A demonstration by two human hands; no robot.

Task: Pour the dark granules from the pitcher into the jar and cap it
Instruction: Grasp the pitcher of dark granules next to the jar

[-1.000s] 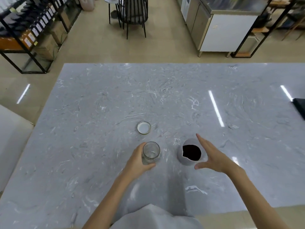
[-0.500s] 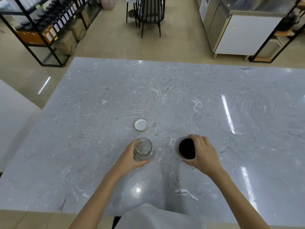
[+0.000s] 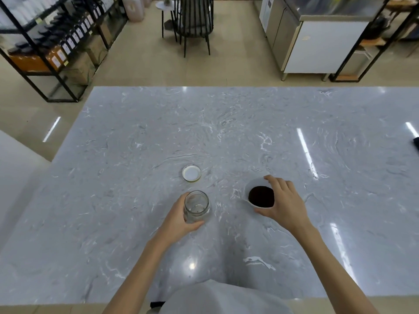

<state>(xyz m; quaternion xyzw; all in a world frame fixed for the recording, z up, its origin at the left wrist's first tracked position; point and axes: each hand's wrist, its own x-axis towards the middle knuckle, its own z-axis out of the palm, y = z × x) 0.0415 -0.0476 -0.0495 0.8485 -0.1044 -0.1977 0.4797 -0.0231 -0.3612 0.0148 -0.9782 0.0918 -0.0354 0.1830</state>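
A clear glass jar (image 3: 196, 206) stands upright and uncapped on the grey marble table (image 3: 136, 143). My left hand (image 3: 179, 219) wraps around its left side. To its right stands a small white pitcher (image 3: 251, 188) holding dark granules (image 3: 261, 196). My right hand (image 3: 284, 202) is closed around the pitcher's right side and rim. The jar's white lid (image 3: 191, 173) lies flat on the table just behind the jar, apart from both hands.
A dark object (image 3: 416, 142) pokes in at the table's right edge. Beyond the table's far edge are a black shelf rack (image 3: 49, 48), a black chair (image 3: 195, 21) and a metal cabinet (image 3: 313, 41). My light shirt (image 3: 222, 298) meets the near edge.
My right hand went from open beside the pitcher to closed around it. The left hand has stayed on the jar. The view has shifted slightly.
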